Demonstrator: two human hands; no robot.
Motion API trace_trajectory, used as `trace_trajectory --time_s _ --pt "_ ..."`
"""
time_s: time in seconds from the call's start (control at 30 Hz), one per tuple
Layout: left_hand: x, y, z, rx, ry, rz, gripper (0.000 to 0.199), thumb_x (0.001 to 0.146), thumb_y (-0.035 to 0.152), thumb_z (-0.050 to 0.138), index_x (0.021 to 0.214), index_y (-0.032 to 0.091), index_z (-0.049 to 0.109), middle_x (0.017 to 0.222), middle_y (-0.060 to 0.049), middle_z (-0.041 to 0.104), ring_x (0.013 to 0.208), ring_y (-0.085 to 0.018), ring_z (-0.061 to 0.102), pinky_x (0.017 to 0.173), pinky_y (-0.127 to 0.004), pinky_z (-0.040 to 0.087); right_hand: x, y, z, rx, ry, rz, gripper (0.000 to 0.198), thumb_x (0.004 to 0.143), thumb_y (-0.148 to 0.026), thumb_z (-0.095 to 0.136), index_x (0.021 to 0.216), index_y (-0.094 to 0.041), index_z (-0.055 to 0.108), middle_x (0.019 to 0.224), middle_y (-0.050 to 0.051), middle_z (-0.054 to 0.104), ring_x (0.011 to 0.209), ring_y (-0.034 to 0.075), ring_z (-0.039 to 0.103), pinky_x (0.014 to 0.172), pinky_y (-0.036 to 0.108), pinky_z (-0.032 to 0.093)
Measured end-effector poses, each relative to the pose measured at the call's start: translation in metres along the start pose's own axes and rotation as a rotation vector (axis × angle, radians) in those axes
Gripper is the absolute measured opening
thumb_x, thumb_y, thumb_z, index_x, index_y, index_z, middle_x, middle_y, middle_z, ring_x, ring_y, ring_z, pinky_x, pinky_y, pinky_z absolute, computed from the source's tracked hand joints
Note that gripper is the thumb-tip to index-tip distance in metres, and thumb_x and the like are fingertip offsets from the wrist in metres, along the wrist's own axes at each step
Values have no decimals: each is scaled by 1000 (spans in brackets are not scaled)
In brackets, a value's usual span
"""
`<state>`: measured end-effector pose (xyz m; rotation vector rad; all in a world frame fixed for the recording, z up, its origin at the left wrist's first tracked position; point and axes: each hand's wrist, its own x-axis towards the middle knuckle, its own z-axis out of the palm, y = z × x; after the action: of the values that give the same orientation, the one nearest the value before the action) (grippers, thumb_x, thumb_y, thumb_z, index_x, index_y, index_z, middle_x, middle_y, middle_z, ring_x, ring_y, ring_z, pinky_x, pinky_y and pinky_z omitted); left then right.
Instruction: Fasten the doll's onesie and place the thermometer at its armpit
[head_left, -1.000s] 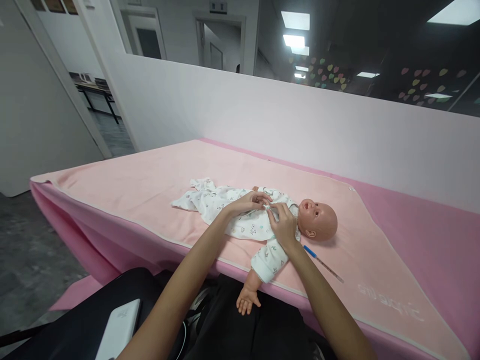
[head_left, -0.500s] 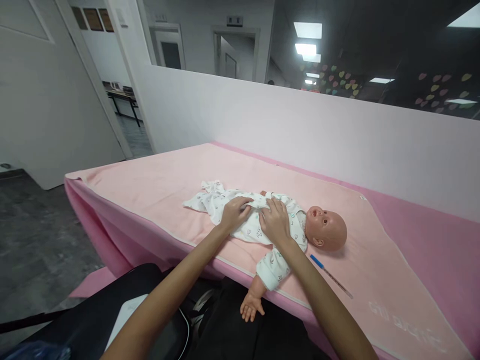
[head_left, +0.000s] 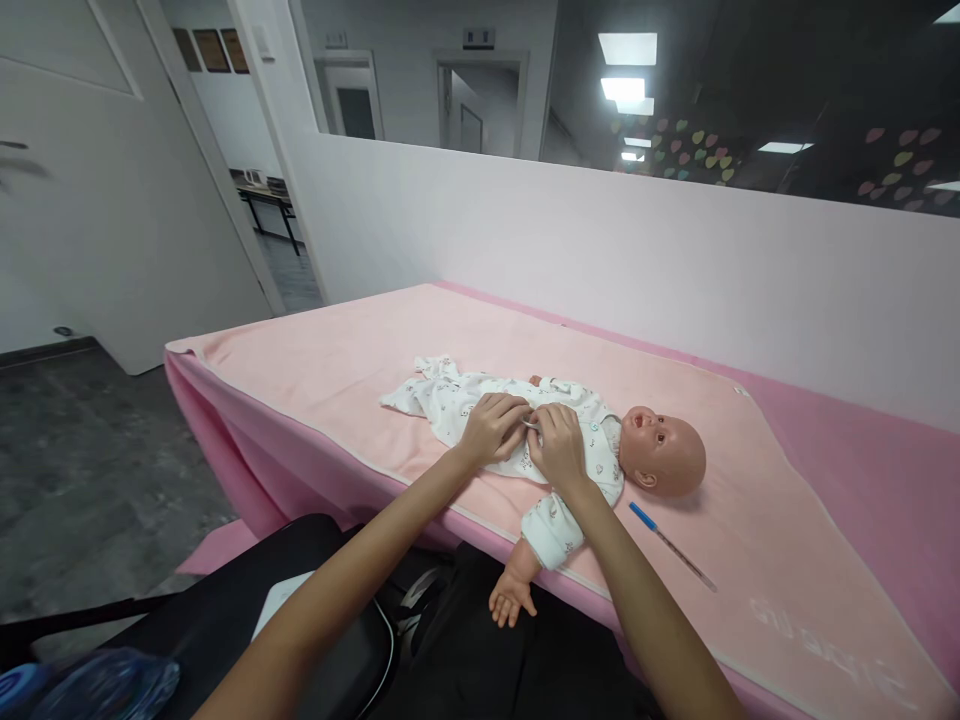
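Hands closer together, doll arm past edge

The baby suit is showing white, scattered with small dark print, while a green snap is dotting its chest. Toward three o'clock, the doll's head is wearing plain reddish tan. The blanket is spreading pale pink, with a deeper pink cloth bordering it at three o'clock. At four o'clock, the pen is pairing bright blue with brownish, and the lettering is standing out whitish. Pink, yellow and green hearts are speckling the dark pane at two o'clock. Mottled grey is covering the floor at nine o'clock; toward eight, the chair is showing black.
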<state>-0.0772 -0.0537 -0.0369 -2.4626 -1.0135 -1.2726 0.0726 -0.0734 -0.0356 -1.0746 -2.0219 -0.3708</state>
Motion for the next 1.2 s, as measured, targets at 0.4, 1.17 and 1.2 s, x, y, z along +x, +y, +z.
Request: trace_trajectory --time_s 0.4,1.17,1.2 --pt "1 -1 2 24 -47 -54 17 75 19 46 87 20 58 90 -4 61 85 -19 51 77 -35 37 -1 2 2 -43 20 97 11 84 -19 45 78 -18 54 75 3 58 77 17 49 75 30 35" --pt "0 -1 3 -64 -4 -114 15 72 14 46 82 20 55 87 -2 61 85 -18 51 78 -35 38 -1 3 4 -138 -11 84 16 87 -25 43 79 -19 56 74 3 59 78 17 50 76 31 33" --pt "0 -1 3 -48 -11 -106 16 72 14 47 84 20 55 90 -2 61 86 -18 51 78 -35 38 -1 3 4 -135 -7 82 16 87 -25 44 79 -18 56 74 3 59 77 17 50 76 31 33"
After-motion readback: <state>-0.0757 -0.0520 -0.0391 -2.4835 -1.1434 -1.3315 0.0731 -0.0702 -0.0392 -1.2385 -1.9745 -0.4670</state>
